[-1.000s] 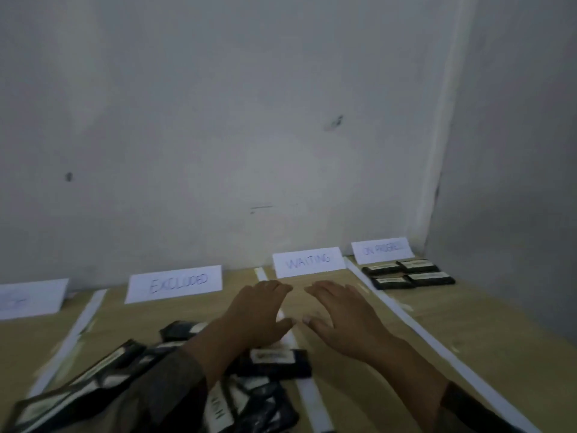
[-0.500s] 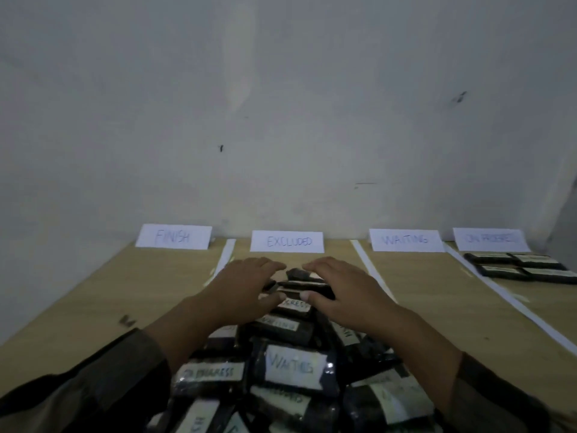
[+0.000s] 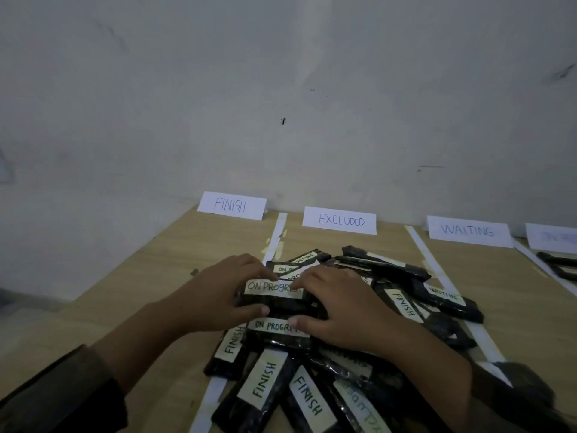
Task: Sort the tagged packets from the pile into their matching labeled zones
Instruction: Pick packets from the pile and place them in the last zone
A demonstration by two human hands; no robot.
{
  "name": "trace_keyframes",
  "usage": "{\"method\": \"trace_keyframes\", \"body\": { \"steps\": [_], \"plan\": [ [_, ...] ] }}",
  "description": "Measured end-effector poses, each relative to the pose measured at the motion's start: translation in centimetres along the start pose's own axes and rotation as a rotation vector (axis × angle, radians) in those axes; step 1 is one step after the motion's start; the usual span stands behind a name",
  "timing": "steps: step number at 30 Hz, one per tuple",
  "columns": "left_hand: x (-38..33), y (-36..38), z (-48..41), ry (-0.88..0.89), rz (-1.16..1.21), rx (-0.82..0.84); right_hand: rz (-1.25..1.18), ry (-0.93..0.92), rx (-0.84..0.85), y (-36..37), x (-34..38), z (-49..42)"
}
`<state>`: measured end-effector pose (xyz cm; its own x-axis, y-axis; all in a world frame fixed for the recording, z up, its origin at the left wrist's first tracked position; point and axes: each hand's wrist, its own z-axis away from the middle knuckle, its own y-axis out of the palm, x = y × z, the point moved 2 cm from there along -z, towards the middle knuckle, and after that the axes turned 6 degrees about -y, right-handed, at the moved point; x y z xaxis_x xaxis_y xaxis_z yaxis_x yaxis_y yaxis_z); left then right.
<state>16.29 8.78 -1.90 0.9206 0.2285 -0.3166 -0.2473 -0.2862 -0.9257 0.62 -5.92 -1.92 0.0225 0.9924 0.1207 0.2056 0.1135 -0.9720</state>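
Note:
A pile of black packets with white tags reading FINISH, WAITING and ON PROGRESS lies across the middle of the wooden table. On top of it sits a packet tagged ON PROGRESS. My left hand grips its left end, fingers on the far edge and thumb on the near edge. My right hand grips its right end the same way, with its fingertips covering the end of the tag. Paper zone labels stand along the wall: FINISH, EXCLUDED, WAITING.
White tape strips run toward me and divide the zones. A fourth label is cut off at the right edge, with black packets laid in front of it. A grey wall closes the back and left.
The view swung left from the right-hand zones to the pile. Both hands came down from hovering flat over the table and took hold of the ON PROGRESS packet.

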Motion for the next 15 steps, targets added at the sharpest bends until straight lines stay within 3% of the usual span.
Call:
{"method": "trace_keyframes", "body": {
  "steps": [5, 15],
  "plan": [
    [0.4, 1.1, 1.7, 0.007, 0.032, 0.009, 0.062, -0.023, 0.037, 0.6, 1.2, 1.0],
    [-1.2, 2.6, 1.2, -0.087, 0.114, 0.05, 0.164, -0.084, -0.169, 2.1, 1.1, 2.3]
  ]
}}
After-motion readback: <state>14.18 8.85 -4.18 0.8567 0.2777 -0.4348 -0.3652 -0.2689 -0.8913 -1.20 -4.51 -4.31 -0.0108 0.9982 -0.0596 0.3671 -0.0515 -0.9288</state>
